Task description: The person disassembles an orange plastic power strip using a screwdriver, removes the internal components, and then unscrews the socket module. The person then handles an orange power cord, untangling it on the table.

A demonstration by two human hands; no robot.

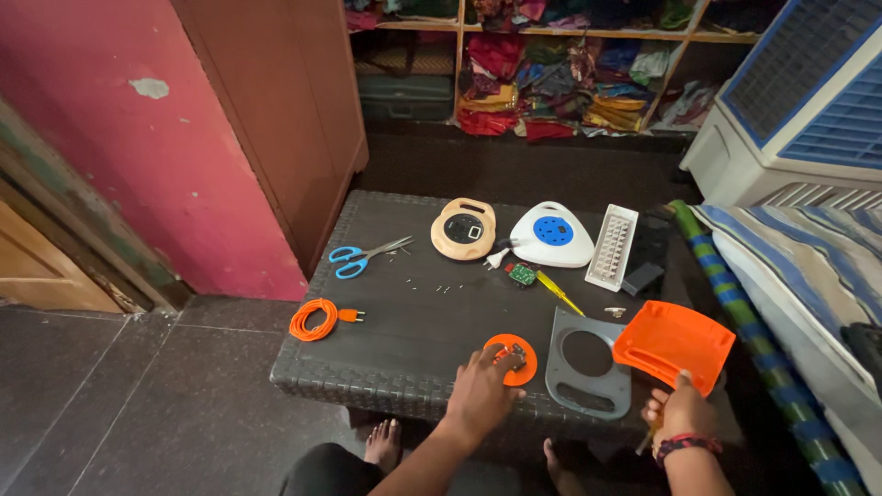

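Left hand [480,393] flat over orange round disc [511,359] at near edge of dark woven-textured table [404,321]; fingers spread and pressing down, not closed around it. Small metal part at disc centre, detail too small to tell. Right hand [682,418] closed on lower edge of orange plastic cover [673,343], held tilted just off table's near right corner; slim tool apparently in same fist, mostly hidden.

Handling, judged: cover thin moulded plastic, light, stiff, smooth, rounded corners; best pinched at rim as now. Disc small, light, rigid; likely slides on the ribbed top unless pinned, so edge pinch or flat press suits.

Grey plate [584,364] with round cutout between disc and cover, flat, matte. Farther back: beige round reel case [464,229], white rounded-triangle housing [552,235] with blue centre, white ribbed strip [612,247], green circuit board [522,274], yellow-handled screwdriver [557,290]. Blue-handled scissors [366,256] at left, loose screws [443,288] scattered mid-table, coiled orange cable [315,319] at left edge, soft and springy.
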